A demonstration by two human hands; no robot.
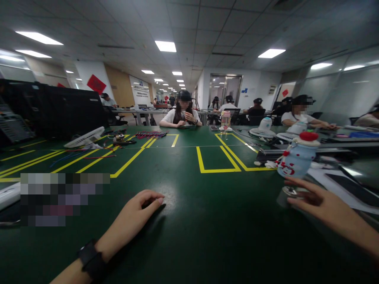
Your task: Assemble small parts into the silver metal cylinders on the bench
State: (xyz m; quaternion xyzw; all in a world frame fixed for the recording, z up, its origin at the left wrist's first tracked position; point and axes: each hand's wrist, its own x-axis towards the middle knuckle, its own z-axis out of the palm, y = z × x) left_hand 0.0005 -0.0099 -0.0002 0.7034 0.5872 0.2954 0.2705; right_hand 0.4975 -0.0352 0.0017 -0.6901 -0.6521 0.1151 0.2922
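My left hand (140, 207) hovers low over the green table (189, 236), wearing a black band on the wrist. Its fingers are curled, with thumb and forefinger tips close together; I see nothing between them. On the right, my right hand (318, 201) has its thumb and a finger against a small grey cylinder (284, 198) with a metallic-looking top. The forefinger reaches out above that top. The cylinder is a little blurred, and its exact kind cannot be told. Just behind it stands a light blue bottle (297, 157) with a red top.
Yellow tape (220, 170) marks areas on the table. Red and blue wires (99, 157) and a white fan (85, 138) lie at the left, near a blurred-out patch. More white fans (262, 130) and a pink-topped bottle (225, 120) stand farther back. A person (182, 112) sits opposite.
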